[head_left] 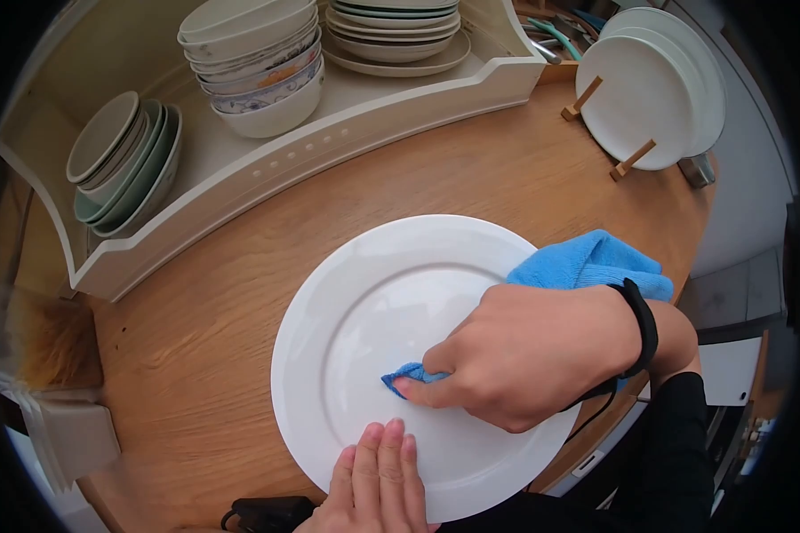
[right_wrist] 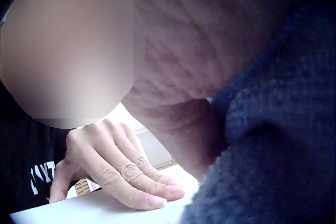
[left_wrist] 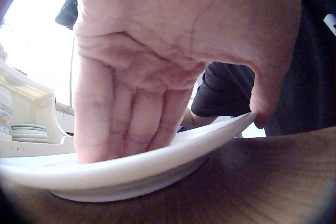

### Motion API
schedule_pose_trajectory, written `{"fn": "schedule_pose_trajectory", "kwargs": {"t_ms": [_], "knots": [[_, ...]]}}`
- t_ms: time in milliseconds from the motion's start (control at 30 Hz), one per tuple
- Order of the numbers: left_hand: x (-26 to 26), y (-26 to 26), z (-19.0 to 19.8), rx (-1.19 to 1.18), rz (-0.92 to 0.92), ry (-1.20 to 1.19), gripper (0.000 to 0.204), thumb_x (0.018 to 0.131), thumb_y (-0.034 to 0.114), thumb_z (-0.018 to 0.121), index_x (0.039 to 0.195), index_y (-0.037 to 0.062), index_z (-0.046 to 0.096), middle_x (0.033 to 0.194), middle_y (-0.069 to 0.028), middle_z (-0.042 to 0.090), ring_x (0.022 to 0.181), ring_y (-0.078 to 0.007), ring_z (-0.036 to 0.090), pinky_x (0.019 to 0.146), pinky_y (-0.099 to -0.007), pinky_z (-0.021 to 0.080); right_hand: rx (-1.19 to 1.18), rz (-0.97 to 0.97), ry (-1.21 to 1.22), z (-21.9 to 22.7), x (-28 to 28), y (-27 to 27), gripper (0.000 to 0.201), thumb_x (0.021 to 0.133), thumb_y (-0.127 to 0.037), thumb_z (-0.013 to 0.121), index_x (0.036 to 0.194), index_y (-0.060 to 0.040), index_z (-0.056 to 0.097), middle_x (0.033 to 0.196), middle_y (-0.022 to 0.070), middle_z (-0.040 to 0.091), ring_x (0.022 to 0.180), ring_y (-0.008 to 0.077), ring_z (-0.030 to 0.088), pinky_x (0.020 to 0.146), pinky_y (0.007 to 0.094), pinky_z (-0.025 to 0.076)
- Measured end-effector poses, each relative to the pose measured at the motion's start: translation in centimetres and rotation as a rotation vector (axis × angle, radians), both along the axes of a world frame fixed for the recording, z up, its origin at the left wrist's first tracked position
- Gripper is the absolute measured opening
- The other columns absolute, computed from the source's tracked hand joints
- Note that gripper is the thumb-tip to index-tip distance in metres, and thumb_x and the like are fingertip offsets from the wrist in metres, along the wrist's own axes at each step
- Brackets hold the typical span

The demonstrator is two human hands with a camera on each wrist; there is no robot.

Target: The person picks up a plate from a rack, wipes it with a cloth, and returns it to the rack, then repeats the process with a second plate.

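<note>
A large white plate [head_left: 356,258] lies on the wooden table. The right hand [head_left: 524,355] grips a blue cloth [head_left: 587,262]; a bunched corner of it touches the plate's centre, and the rest hangs out past the far right rim. In the right wrist view the cloth [right_wrist: 273,155] fills the right side, beside the palm [right_wrist: 178,66]. The left hand [head_left: 382,480] rests straight fingers on the plate's near part. From the left wrist view, those fingers press on the plate [left_wrist: 126,174] while the thumb of the left hand [left_wrist: 168,50] is at its rim.
A cream rack [head_left: 284,160] at the back holds stacked bowls [head_left: 262,80], tilted bowls [head_left: 116,169] and plates [head_left: 400,44]. White plates [head_left: 640,98] stand in a wooden-pegged holder at the back right. A black object [head_left: 271,513] lies at the near edge.
</note>
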State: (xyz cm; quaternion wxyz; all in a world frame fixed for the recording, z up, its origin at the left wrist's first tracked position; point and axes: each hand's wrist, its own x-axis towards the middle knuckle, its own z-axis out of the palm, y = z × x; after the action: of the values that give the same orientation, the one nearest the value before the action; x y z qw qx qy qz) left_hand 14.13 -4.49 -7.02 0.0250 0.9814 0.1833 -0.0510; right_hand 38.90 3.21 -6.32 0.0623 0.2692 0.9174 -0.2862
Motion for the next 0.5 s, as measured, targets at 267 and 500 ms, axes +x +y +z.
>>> {"fn": "schedule_pose_trajectory", "kwargs": {"t_ms": [267,500], "knots": [[-0.1,0.1,-0.3,0.022,-0.027,0.050,0.064,0.097,0.035,0.048,0.125,-0.0218,0.058,0.130,-0.0394,0.059,0.123,-0.0494,0.060,0.103,-0.0491,0.052,0.143,-0.241,0.083,0.0,0.1,0.5,0.025,0.080,-0.008,0.063,0.101,-0.0045,0.076,0.083,0.0164,0.068,0.073,0.0378,0.069,0.063,0.0467,0.054],[-0.4,0.7,-1.7,0.030,-0.161,0.050,0.072,0.102,0.052,0.047,0.116,-0.0151,0.068,0.113,-0.0353,0.069,0.110,-0.0438,0.070,0.083,-0.0471,0.062,0.104,-0.119,0.130,-0.5,0.6,0.7,0.042,0.076,-0.009,0.071,0.119,-0.0128,0.075,0.076,0.0074,0.062,0.060,0.0295,0.064,0.051,0.0389,0.048]]}}
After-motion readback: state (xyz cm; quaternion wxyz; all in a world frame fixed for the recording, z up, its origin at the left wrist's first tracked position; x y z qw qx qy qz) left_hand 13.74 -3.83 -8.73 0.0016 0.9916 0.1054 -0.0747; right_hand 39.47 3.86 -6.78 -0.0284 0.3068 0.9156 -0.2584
